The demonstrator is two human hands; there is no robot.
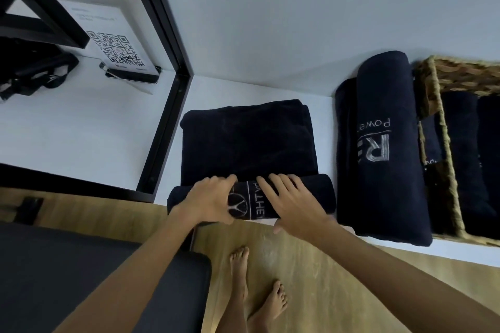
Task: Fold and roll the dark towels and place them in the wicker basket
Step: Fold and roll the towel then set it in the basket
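Both hands on half-rolled dark towel.
Left hand (213, 199) grips the roll (305, 194) marked "THE"; right hand (290, 201) fingers flat. Towel at 3 o'clock (384, 149) reads "Powe".

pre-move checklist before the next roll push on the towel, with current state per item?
1. Both hands on the roll: left hand grips it, right hand lies flat on it. ok
2. Roll started at the near edge of the folded towel. ok
3. Flat part ahead smooth: light creases only. ok
4. Roll ends even: left end is partly hidden by the arm. cannot tell
5. Path ahead free up to the wall. ok
6. Room in the wicker basket: rolled towels already inside, right side is cut off by the frame edge. cannot tell
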